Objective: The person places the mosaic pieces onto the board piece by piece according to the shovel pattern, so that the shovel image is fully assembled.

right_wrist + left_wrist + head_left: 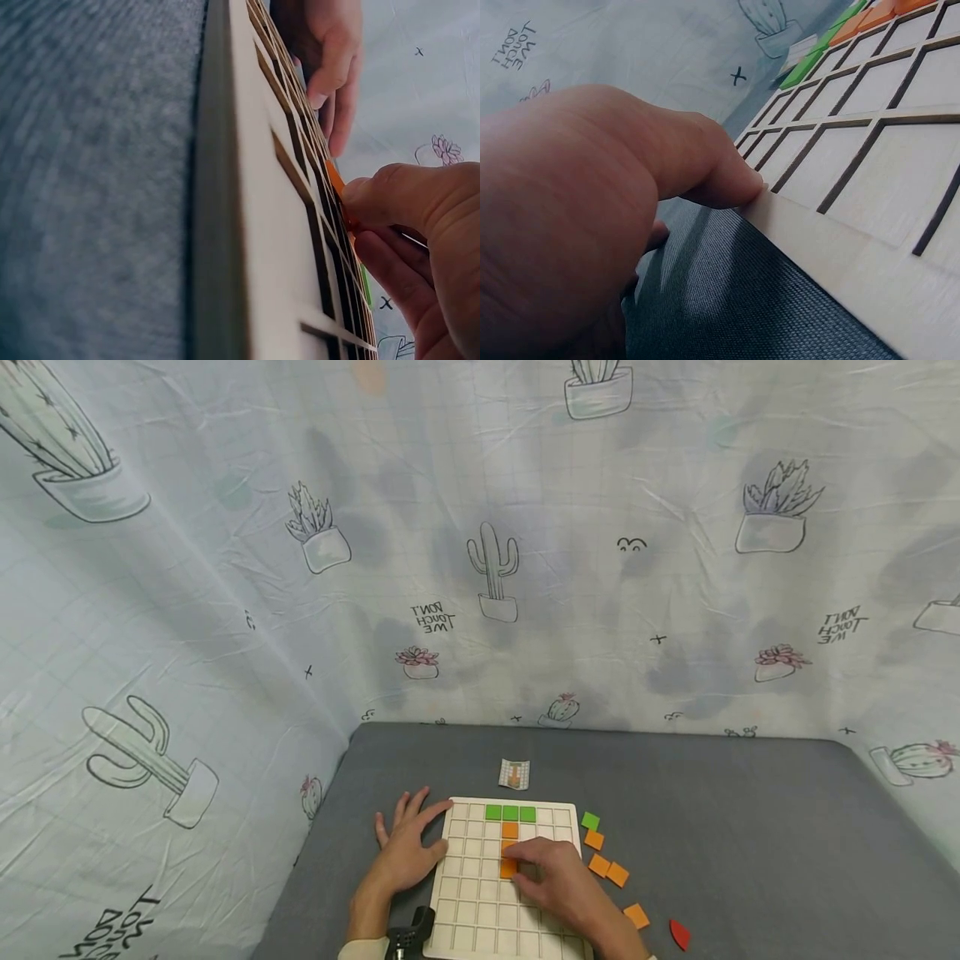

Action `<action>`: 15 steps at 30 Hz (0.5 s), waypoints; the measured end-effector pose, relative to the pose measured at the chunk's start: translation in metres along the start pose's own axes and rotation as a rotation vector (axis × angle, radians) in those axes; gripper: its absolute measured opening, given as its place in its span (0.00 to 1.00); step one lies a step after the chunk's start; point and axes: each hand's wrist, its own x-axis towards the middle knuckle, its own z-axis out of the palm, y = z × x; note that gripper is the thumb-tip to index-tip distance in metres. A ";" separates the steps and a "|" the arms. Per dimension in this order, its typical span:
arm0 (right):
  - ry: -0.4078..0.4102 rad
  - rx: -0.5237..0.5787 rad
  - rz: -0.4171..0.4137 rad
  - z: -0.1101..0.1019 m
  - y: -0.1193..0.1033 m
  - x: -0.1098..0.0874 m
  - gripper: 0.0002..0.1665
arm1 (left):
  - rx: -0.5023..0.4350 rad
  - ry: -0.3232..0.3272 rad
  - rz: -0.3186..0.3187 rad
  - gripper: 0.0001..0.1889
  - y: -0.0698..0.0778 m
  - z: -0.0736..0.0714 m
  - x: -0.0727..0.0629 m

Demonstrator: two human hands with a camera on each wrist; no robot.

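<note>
- Orange square tile (508, 869) lies at the near end of a column of three orange square tiles (510, 831), on a pale wooden board (465, 914) divided into square cells.
- Right hand (558, 877): thumb and bent fingers pinch this tile; whether it sits flat in its cell, I cannot tell.
- Three green square tiles (511, 813) lie in a row along the board's far edge, the middle one heading the orange column.
- Left hand (407, 853): fingers spread loosely, thumb tip touching the board's left rim.
- Loose to the board's right: one green square tile (590, 820), four orange square tiles (617, 874) and, nearer the viewer, a red curved-edged piece (679, 935).
- Beyond the board lies a small printed card (514, 774).
- All lie on a grey cloth-textured table (750, 827); behind hangs whitish cactus-print fabric (637, 635).
</note>
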 end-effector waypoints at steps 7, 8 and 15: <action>0.023 -0.038 -0.023 0.001 0.001 0.000 0.20 | -0.009 0.018 0.033 0.32 -0.004 0.001 0.000; 0.031 -0.046 -0.030 0.000 0.001 0.000 0.20 | -0.004 0.017 0.031 0.32 -0.004 0.001 0.000; 0.083 -0.038 -0.057 -0.005 0.007 -0.007 0.21 | 0.036 -0.025 -0.019 0.32 0.000 -0.001 0.001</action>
